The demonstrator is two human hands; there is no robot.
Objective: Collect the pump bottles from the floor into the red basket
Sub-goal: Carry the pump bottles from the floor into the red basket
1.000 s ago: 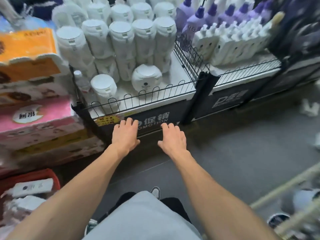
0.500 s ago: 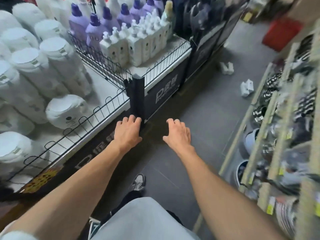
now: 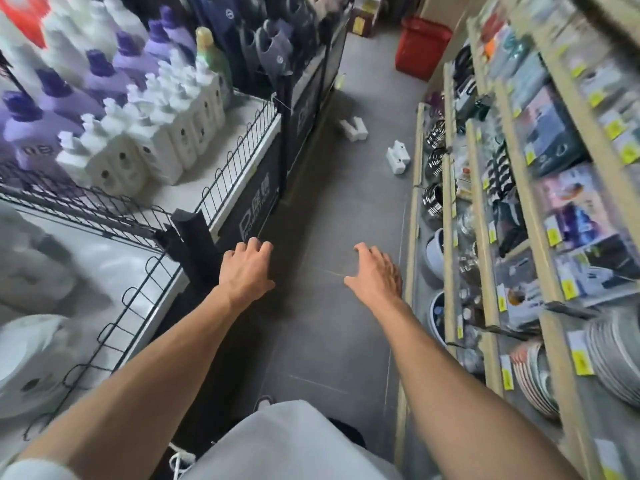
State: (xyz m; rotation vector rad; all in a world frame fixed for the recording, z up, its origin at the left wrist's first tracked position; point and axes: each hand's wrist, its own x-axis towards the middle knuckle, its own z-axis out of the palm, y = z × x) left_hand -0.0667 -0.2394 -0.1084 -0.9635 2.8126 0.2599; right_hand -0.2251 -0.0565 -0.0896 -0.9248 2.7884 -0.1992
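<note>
Two white pump bottles lie on the grey aisle floor ahead: one (image 3: 354, 128) near the black display stand, the other (image 3: 397, 156) close to the wooden shelf's foot. A red basket (image 3: 420, 47) stands at the far end of the aisle. My left hand (image 3: 246, 268) and my right hand (image 3: 375, 271) are stretched out in front of me over the floor, fingers loosely bent, holding nothing. Both hands are well short of the bottles.
A wire-fenced display table (image 3: 221, 188) on the left carries rows of white pump bottles (image 3: 162, 133) and purple bottles (image 3: 65, 95). Wooden shelves (image 3: 485, 237) with bowls, plates and packaged goods line the right. The grey floor (image 3: 332, 220) runs between them.
The view has swung right, from the display table to down the aisle. The two bottles on the floor and the far red basket have come into view. Both hands stay empty.
</note>
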